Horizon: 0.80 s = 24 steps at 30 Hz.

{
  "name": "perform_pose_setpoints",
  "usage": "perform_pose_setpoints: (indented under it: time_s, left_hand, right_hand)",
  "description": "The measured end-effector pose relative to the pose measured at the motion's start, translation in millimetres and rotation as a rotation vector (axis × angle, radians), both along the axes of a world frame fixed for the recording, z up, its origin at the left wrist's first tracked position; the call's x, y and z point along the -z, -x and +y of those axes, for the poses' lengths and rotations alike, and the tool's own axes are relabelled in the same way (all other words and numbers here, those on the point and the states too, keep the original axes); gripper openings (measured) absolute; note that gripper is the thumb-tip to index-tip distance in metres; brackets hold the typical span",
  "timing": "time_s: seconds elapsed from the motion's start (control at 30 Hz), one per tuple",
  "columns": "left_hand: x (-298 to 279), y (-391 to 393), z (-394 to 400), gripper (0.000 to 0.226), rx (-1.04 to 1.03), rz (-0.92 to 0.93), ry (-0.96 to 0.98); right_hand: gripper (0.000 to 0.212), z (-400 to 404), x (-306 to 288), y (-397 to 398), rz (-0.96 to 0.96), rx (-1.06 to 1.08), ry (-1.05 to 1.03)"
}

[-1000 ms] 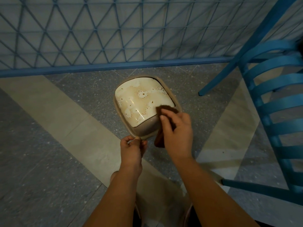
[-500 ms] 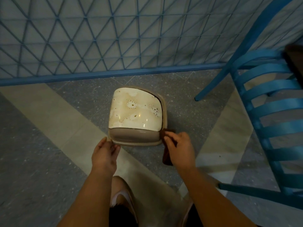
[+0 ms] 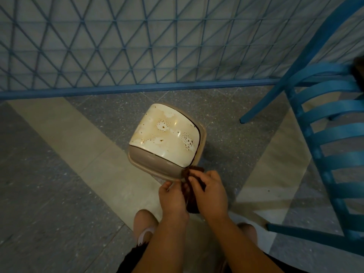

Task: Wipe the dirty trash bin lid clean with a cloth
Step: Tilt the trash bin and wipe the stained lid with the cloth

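Floor (image 3: 59, 194) here is speckled grey stone with pale beige bands running diagonally across it, and along the back there's a blue metal fence (image 3: 137, 46) made of a triangle lattice, sitting on a blue base rail. Over on the right is a blue slatted chair (image 3: 325, 144), one leg angling down toward the floor not far from the bin.

The trash bin (image 3: 163, 164) stands on the floor roughly in the middle, right where a beige band meets the grey. Its lid (image 3: 167, 134) is a cream domed thing sitting on top, and it's pretty grubby: brownish rings, speckled splotches and smears all across the top, heaviest toward the right side. A bit of glare shows on the near edge.

Both hands are bunched together just below the bin's near right corner. The right hand (image 3: 210, 194) has its fingers curled round a dark brown cloth (image 3: 192, 201), which hangs down between the two hands and pokes up to touch the bin's rim at that corner. The left hand (image 3: 172, 200) is pressed right beside it with fingers curled in at the cloth too, looks like it's pinching the same piece. The cloth isn't on the lid's top surface.

The person's knees and dark shorts show at the bottom edge.
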<state>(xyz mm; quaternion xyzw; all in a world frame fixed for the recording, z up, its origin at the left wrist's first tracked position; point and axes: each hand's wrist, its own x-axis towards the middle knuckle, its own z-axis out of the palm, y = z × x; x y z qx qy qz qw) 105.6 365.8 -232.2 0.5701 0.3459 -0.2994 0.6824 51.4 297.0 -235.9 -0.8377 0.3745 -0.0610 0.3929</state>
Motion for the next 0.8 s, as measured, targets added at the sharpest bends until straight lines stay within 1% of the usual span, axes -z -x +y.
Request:
perform_pose_setpoints:
  time_s: [0.13,0.23,0.3,0.37,0.43,0.57,0.67,0.73,0.8]
  left_hand:
    - [-2,-1,2,0.015,-0.007,-0.027,0.013]
    - [6,-4,10,0.020,0.012,-0.049,-0.037]
    - [11,-8,16,0.022,0.015,-0.060,-0.058]
    - [13,-12,18,0.029,-0.016,-0.062,-0.055]
    - [13,-12,19,0.030,-0.030,-0.067,-0.062]
    - [16,-12,19,0.030,-0.036,-0.073,-0.094]
    - [16,-16,25,0.032,-0.011,-0.056,-0.071]
    - [13,-21,27,0.033,-0.009,-0.059,-0.063]
    - [11,-24,29,0.035,-0.037,-0.082,-0.083]
  right_hand:
    - [0.026,-9,-4,-7,-0.070,-0.134,0.143]
    - [0.024,-28,-1,-21,-0.010,-0.263,0.279]
    - [0.024,-46,0,-30,0.062,-0.260,0.320]
    - [0.025,-57,-1,-33,0.121,-0.192,0.324]
    - [0.025,-50,-3,-31,0.116,-0.157,0.283]
    - [0.027,-8,-2,-19,0.035,-0.315,0.201]
    - [0.023,-24,1,-21,0.046,-0.336,0.265]
    - [0.022,-47,0,-26,0.104,-0.265,0.304]
    - [0.025,-62,-3,-30,0.168,-0.193,0.288]
